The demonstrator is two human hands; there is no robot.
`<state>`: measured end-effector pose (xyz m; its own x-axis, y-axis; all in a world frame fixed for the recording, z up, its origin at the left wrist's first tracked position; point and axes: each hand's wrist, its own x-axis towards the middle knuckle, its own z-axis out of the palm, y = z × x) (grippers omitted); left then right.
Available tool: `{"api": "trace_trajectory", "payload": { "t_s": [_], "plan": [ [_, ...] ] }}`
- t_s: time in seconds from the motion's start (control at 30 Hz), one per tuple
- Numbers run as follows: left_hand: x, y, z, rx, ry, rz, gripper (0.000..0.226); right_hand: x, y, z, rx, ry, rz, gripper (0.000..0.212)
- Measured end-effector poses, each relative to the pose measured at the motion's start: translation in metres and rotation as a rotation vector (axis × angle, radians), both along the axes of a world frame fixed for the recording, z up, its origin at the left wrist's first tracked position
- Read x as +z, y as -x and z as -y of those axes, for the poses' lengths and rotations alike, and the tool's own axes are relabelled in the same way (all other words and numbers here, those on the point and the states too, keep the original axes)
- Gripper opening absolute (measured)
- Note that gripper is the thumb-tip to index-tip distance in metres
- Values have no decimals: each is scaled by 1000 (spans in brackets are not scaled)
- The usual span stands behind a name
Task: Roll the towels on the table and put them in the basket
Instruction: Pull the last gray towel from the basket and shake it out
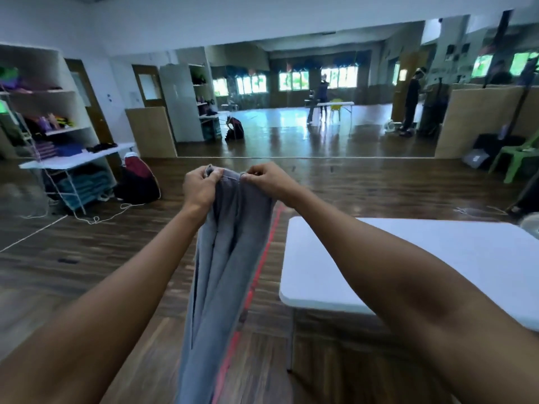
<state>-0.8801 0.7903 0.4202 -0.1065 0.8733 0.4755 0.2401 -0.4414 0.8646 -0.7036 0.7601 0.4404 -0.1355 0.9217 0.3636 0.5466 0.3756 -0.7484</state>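
Observation:
A grey-blue towel (224, 258) hangs in long folds in front of me, out over the wooden floor to the left of the white table (408, 258). My left hand (199, 189) grips its top edge at the left. My right hand (269, 179) pinches the same edge at the right, close beside the left hand. Both arms are stretched forward. The towel's lower end runs out of the bottom of the view. No basket shows.
A red tape line (262, 266) runs along the floor behind the towel. A small white table (75, 160) with shelves behind it stands at the left, a dark bag (137, 182) beside it. A big wall mirror (291, 97) is ahead, a green chair (516, 158) at the right.

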Motion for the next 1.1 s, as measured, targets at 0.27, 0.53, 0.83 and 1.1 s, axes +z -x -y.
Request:
{"api": "trace_trajectory", "payload": {
  "t_s": [0.27,0.53,0.83,1.1],
  "plan": [
    [-15,46,-137,350,43,-27,14,-15,16,-188,213,112,305,28],
    [-68,99,-226,520,106,19,17,-65,43,-347,203,13,294,26],
    [-117,111,-261,603,302,-21,21,-92,23,-481,51,-4,130,22],
    [-163,70,-214,975,367,-15,30,-131,-76,-549,-178,-51,286,31]
  ]
}}
